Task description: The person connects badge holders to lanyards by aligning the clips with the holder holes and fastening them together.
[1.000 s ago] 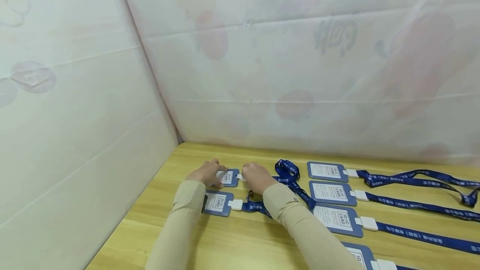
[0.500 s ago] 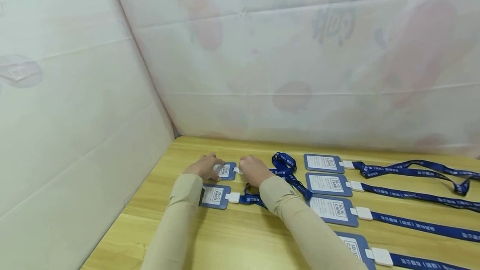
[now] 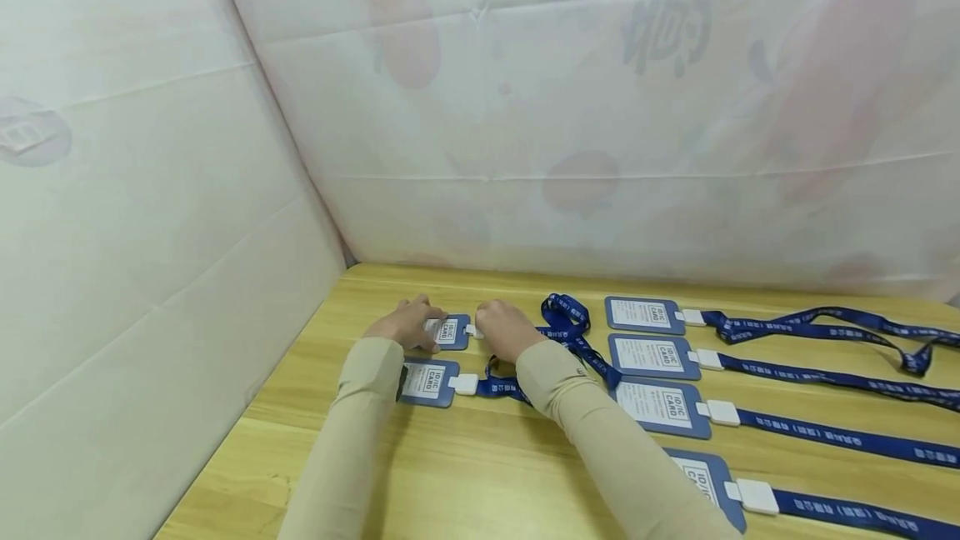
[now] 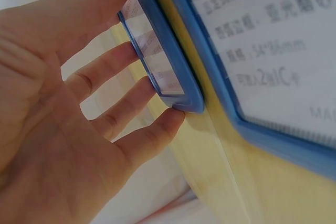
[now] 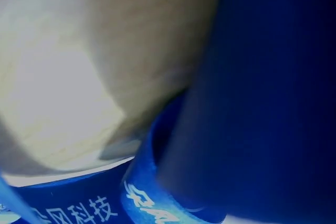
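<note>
My left hand [image 3: 405, 325] holds the far-left ID card holder [image 3: 452, 332], blue-framed with a white card, by its edges. In the left wrist view, the thumb lies over this badge [image 4: 157, 61] and the fingertips touch its rim. My right hand [image 3: 506, 330] has curled fingers at the white clip [image 3: 471, 330] where the dark blue lanyard [image 3: 564, 319] joins; its fingertips are hidden. The right wrist view shows blue lanyard strap [image 5: 79, 205] with white lettering, looped close to the camera. Just nearer lies a second badge [image 3: 426, 382], partly under the left wrist.
On the right, several matching badges lie in a column, including the top one [image 3: 642, 314], their lanyards [image 3: 832, 432] stretched rightward. The wooden table [image 3: 465, 457] meets a pale fabric wall [image 3: 487, 215] at the back and another [image 3: 172, 273] on the left.
The head view has tilted down, so the table and badges sit higher in the frame. Both hands stay at the same badge and clip, with hardly any movement.
</note>
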### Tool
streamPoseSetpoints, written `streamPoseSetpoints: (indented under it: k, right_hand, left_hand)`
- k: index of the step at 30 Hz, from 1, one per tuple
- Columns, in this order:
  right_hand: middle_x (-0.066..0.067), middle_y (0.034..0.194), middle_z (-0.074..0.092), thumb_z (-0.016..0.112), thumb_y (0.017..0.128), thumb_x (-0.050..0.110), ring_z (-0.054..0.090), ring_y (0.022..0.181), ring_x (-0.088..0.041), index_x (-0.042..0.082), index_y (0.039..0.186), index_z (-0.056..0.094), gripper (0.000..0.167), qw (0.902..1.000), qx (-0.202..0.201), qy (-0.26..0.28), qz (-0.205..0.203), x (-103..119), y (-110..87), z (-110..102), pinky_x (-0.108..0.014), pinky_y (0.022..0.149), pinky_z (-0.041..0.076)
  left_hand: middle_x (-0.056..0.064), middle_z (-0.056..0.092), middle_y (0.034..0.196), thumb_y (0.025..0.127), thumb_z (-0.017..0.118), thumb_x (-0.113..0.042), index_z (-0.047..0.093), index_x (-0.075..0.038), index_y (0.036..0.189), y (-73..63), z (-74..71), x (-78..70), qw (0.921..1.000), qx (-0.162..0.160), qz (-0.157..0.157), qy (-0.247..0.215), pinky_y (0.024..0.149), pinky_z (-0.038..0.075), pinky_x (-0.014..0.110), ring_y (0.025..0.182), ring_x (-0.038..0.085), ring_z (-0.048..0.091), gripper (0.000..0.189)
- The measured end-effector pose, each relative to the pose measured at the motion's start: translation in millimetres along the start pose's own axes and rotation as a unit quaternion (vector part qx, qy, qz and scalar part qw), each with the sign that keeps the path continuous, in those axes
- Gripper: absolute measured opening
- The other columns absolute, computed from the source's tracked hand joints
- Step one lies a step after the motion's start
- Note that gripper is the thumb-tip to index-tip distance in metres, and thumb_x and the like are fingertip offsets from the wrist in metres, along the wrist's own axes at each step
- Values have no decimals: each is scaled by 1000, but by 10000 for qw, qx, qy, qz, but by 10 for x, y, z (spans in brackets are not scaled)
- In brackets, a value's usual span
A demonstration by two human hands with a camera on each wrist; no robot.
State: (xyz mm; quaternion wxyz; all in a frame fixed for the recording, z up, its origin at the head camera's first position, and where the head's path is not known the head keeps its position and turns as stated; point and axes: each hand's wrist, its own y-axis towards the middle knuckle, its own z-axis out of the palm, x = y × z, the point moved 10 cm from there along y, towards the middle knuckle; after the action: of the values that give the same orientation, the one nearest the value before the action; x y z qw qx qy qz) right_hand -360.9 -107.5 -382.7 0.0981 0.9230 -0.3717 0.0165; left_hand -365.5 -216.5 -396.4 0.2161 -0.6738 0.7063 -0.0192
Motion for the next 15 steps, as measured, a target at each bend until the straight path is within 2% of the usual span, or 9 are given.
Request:
streamPoseSetpoints:
  k: [4,15]
  right_hand:
    - [-13,99,71,73,88,-10,68,92,-26,-1,100,75,15,10000,-7,-56,-2,4,-4,-16,-33,84,57]
    - [-13,102,71,72,89,-8,68,95,-26,-2,103,75,16,9999,144,-35,64,12,13,9,-32,86,57]
  left_hand:
    - [2,50,124,86,82,-16,63,-17,141,10,-4,-9,10000,-8,6,19,99,45,50,118,27,45,58]
    - [2,52,125,87,82,-16,64,-18,140,-9,-11,-4,10000,-43,-59,4,98,46,52,119,27,46,56]
